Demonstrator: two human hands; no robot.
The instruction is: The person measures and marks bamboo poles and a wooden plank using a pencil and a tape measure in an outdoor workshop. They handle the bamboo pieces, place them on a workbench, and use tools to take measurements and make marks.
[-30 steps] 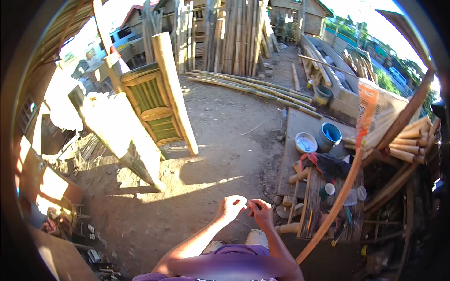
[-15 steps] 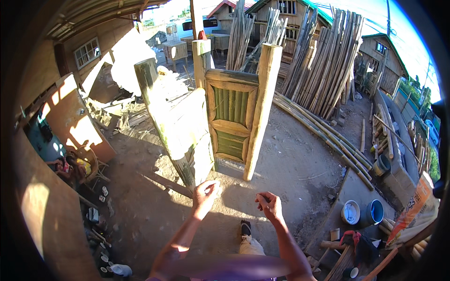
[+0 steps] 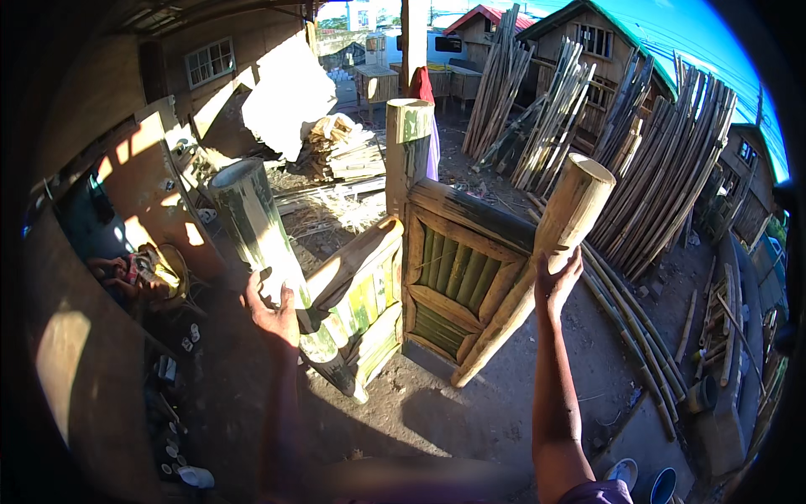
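In front of me stands a bamboo frame with thick posts and two slatted panels meeting at a corner. Its left post [image 3: 262, 223] is dark at the top and tilted; my left hand [image 3: 273, 312] is closed round it lower down. At the right, the pale thick right post [image 3: 571, 202] leans outward with my right hand [image 3: 557, 281] wrapped on it below the top. Between them rises the far corner post [image 3: 409, 139]. The right slatted panel [image 3: 457, 265] has green slats in brown framing; the left panel [image 3: 369, 302] is sunlit.
Many bamboo poles [image 3: 672, 168] lean upright at the back right, and long poles [image 3: 625, 328] lie on the ground before them. Split bamboo [image 3: 340, 151] is piled behind the frame. A person [image 3: 126, 273] sits at the left. Buckets [image 3: 621, 472] stand at the lower right.
Both hands have reached forward and apart, from nearly closed in front of me onto the left and right posts. The frame now appears nearer, with its posts further apart in view.
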